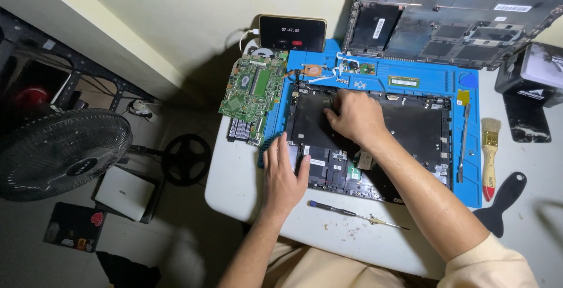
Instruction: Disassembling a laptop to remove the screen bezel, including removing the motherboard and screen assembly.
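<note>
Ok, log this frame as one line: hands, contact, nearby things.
left hand: flat on laptop base near edge | right hand: fingers down inside base | screwdriver: loose on table | motherboard: set aside left

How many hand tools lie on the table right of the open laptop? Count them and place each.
4: a metal spudger on the blue mat, a paintbrush beside it, a black scraper nearer, a screwdriver in front. Others may be hidden.

Both hands lie palm-down, left (pixel 284 176) flat with fingers spread, right (pixel 353 116) with fingers curled.
</note>
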